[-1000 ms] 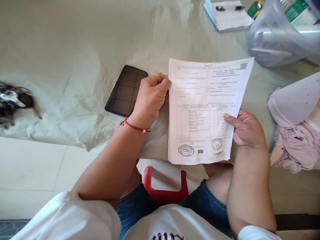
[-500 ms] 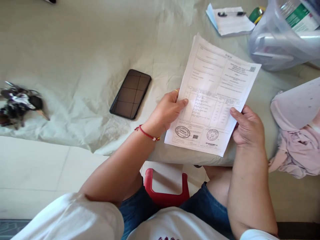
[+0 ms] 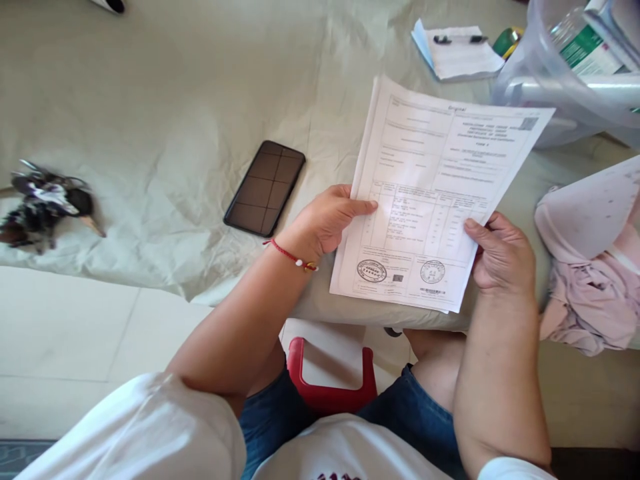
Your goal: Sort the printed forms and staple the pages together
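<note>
Above the cloth-covered bench point(image 3: 150, 100), printed papers point(image 3: 435, 193) tilted, left hand point(image 3: 330, 220) pinched their left edge, right hand point(image 3: 500, 257) gripped the right edge, dark phone point(image 3: 265, 188) lay just left, keys point(image 3: 45, 203) far left

Print on the stack of papers point(image 3: 435, 200) is way too small to read, stamps near the bottom included, and how many sheets are in there is anyone's guess. The left hand point(image 3: 327, 220) and right hand point(image 3: 500, 257) each have their fingers tucked behind the sheets, so only the thumbs show on top. The dark bundle point(image 3: 43, 203) at the left is smeared by blur, can't tell what it is. The clear plastic tub point(image 3: 545, 73) at upper right gets cut off by the frame edge, same with the pink cloth point(image 3: 590, 293) on the right. A dark thing point(image 3: 113, 5) at the top edge is barely in view.
</note>
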Available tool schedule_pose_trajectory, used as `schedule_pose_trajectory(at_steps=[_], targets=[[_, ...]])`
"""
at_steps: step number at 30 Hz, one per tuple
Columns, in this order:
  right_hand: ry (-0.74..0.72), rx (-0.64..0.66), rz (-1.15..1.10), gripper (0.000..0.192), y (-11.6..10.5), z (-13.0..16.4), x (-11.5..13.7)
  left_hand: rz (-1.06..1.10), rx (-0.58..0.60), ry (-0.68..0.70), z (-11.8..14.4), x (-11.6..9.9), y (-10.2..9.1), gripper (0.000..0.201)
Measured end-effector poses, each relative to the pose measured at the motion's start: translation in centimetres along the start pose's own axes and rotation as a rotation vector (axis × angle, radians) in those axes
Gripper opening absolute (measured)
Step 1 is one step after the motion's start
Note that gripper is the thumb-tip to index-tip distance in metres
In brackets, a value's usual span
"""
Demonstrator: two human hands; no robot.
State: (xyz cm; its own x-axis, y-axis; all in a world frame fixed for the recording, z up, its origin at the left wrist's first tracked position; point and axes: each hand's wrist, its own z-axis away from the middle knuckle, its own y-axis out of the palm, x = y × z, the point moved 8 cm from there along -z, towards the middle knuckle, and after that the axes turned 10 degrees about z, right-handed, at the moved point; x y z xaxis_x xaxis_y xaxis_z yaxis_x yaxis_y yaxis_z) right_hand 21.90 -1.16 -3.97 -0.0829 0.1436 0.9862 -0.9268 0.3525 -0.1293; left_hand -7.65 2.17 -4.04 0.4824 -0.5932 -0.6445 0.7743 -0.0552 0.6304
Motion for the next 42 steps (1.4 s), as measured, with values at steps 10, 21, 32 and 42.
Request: schedule_pose_trajectory(at_steps=[10,21,32,42], targets=[[-0.055,-0.063,0.017,0.048,-0.9,-0.9,-0.9,-0.051,-0.085,0.094,-0.2,-0.2,-0.3,0.029],[-0.262,-0.236,0.148,0.028,-1.0,-0.6,0.5,-0.086,-0.142,0.158,-0.2,-0.4,-0.2,0.026],[-0.353,-0.322,0.251,0.027,-1.0,0.5,2.4,-0.12,-0.157,0.193,-0.1,-0.5,-0.1,0.029],[-0.242,-0.151,0.311,0.035,-0.1,0.5,1.7,-0.141,-0.204,0.174,-0.1,-0.5,-0.4,0.015]])
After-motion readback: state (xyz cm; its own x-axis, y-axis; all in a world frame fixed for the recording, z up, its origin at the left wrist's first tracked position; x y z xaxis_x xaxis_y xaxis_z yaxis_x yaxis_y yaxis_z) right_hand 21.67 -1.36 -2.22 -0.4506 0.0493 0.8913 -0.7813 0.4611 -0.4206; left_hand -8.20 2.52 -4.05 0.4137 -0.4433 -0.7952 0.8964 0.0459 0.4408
